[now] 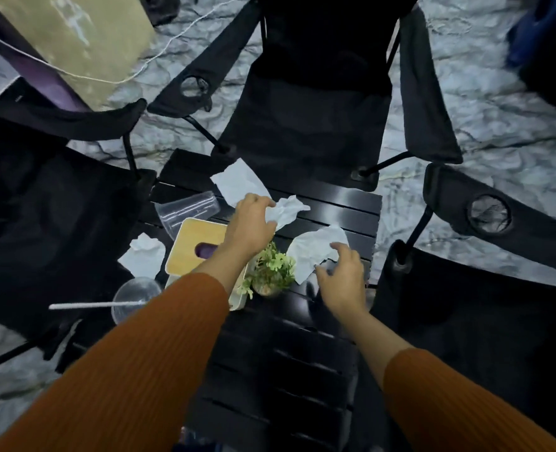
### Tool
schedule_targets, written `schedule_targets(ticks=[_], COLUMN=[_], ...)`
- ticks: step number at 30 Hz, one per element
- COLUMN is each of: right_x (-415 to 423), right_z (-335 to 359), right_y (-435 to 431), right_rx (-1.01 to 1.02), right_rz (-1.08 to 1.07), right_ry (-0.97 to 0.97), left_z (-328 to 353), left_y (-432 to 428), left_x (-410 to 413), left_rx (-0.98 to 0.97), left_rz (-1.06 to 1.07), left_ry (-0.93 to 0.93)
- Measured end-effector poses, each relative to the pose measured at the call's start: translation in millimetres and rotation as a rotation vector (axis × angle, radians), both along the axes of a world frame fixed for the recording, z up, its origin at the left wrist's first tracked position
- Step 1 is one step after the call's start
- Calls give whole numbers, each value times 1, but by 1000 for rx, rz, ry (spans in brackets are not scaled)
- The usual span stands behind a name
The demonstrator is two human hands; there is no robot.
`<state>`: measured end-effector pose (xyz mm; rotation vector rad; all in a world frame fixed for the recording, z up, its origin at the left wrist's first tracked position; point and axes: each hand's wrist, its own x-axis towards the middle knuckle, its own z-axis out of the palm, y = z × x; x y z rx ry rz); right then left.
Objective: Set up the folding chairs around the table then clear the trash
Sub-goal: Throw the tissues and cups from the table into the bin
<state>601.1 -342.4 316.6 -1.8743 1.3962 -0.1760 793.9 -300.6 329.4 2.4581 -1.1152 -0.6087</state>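
Observation:
Three black folding chairs stand unfolded around a black slatted table: one at the far side, one on the left, one on the right. Crumpled white tissues litter the table. My left hand is closed on one tissue near the table's middle. My right hand pinches the edge of another tissue to its right. Further tissues lie at the far edge and at the left edge.
A clear plastic cup lies on its side at the left. Another cup with a white straw sits at the near left corner. A wood-topped tissue box and a small potted plant stand mid-table. A white cord crosses the floor.

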Motion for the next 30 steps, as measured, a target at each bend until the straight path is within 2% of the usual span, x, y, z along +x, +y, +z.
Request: schedule_targets(ticks=[4,8,11,16,20,25,30], right_x=[29,51,57,58,58,55,46], right_z=[-36,-61,-79,-85,-67,-37,7], right_y=[-20,-31,-35,-43,-54,-55,-37], right_rx=[75,81,60,30,40,-3,-63], right_rz=[20,149,188,25,-46,-40,44], right_ry=[83,267,327,116,65,-16,-125], left_z=[-37,-68,-80,-75,-54,-24,13], left_y=[-40,-61,-67,-74,-75,-67,-28], left_x=[24,39,43,43,39,31,3], left_rx=[245,416,446,346,144,-134,-284], left_rz=[-205,-334,-339,-244,-40,172,351], left_ry=[-10,-48,-65,-51,133,203,227])
